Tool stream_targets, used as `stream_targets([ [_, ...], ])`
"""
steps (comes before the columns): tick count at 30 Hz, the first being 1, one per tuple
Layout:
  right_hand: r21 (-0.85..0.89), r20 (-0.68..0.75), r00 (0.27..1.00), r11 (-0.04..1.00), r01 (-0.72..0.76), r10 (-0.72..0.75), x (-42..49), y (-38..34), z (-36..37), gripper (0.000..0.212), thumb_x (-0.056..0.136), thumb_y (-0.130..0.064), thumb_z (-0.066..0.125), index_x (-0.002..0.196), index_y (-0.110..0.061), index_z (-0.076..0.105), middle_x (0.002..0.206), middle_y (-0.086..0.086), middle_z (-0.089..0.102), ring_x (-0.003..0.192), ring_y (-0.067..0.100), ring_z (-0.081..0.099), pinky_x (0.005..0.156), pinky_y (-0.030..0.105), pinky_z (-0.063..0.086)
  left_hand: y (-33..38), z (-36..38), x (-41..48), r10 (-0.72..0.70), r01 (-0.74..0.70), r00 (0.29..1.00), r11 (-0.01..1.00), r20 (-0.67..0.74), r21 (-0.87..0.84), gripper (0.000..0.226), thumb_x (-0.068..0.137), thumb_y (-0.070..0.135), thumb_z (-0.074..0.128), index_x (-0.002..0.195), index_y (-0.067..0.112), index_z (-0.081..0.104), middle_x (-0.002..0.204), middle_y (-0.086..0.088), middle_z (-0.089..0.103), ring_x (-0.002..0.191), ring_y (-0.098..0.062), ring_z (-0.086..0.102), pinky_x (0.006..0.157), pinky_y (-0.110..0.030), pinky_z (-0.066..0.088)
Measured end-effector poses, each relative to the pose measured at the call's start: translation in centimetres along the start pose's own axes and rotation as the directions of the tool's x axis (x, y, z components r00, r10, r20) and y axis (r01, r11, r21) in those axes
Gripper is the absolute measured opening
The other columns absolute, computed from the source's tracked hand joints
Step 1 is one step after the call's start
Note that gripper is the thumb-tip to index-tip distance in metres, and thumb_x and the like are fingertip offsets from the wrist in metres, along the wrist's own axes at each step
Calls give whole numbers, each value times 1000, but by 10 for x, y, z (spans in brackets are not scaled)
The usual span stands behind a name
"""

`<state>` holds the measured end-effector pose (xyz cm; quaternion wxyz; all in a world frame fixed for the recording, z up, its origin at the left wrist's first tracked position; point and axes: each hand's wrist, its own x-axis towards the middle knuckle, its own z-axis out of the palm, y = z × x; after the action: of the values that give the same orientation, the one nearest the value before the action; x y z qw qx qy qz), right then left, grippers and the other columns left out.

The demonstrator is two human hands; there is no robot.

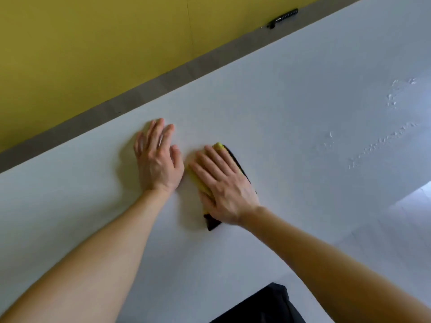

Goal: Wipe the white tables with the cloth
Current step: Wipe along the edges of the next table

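A white table [291, 113] fills most of the head view. On it lies a yellow cloth with a dark edge [198, 180], folded into a narrow pad. My right hand [224, 185] presses flat on the cloth with its fingers spread, and covers most of it. My left hand [158, 157] rests flat on the bare table just left of the cloth, fingers apart, holding nothing. Small wet droplets [382, 141] dot the table to the right.
A grey strip [98, 113] runs along the table's far edge against a yellow wall [93, 43]. A black power strip [283, 18] lies at the far edge, top right. Dark clothing [263, 306] shows at the bottom edge.
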<state>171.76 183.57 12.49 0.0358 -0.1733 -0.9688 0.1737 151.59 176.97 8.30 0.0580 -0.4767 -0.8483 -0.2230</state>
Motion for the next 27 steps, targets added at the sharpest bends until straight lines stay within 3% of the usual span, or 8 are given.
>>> stream_targets([
  [4,-8,156,930,941,339,-333,-2,79,-22,70,100,-39,57,165,-15,46,175,13,34,166,34,22,136,56,15,-2,2,0,7,-7,1000,1000,-9,-16,47,96,18,58,142,10,68,157,-15,56,148,-38,51,125,-56,32],
  [7,-90,-54,991,988,-125,120,24,155,-45,70,104,-48,49,165,-15,45,174,14,36,165,38,25,134,60,18,-1,4,1,4,-4,999,1000,-43,-3,43,97,18,59,138,14,70,145,-14,59,133,-41,56,118,-51,38],
  [11,23,-233,837,864,-503,494,22,98,-21,76,94,-46,55,164,-18,48,175,14,35,165,37,23,135,58,14,4,-2,-2,18,-18,997,1000,-73,1,36,96,17,58,129,19,73,130,-12,63,116,-40,54,108,-53,45],
  [15,64,7,999,997,52,-52,-50,-44,18,75,95,-35,67,164,-18,47,177,12,31,168,34,17,135,58,13,4,-11,1,24,-24,1000,1000,-20,-11,37,94,19,60,129,19,73,131,-11,64,117,-38,53,111,-54,44],
  [18,76,149,924,936,344,-352,-76,-12,9,73,96,-35,65,165,-16,46,177,11,30,168,33,17,135,57,15,1,-18,-14,73,-78,993,996,92,47,43,98,23,58,140,17,67,145,-12,60,135,-38,54,122,-56,35],
  [21,-3,-24,1000,1000,-17,17,-65,79,-17,69,99,-37,62,163,-14,49,174,15,36,165,36,26,134,59,19,2,-37,-70,121,-125,984,992,127,20,47,102,23,60,148,15,62,156,-14,55,146,-39,48,125,-56,32],
  [24,-19,-233,862,884,-467,451,-56,122,-28,72,96,-32,68,165,-21,47,174,13,37,165,37,25,135,55,16,9,-52,-134,139,-137,979,990,151,-20,47,106,24,58,152,15,61,164,-17,48,152,-42,43,126,-60,30],
  [27,98,-303,731,783,-615,612,-51,31,-4,75,94,-39,60,165,-21,45,176,13,32,167,36,19,137,53,10,7,-52,-143,137,-136,981,991,135,-15,46,104,26,59,149,15,65,165,-18,48,152,-43,44,126,-62,29],
])
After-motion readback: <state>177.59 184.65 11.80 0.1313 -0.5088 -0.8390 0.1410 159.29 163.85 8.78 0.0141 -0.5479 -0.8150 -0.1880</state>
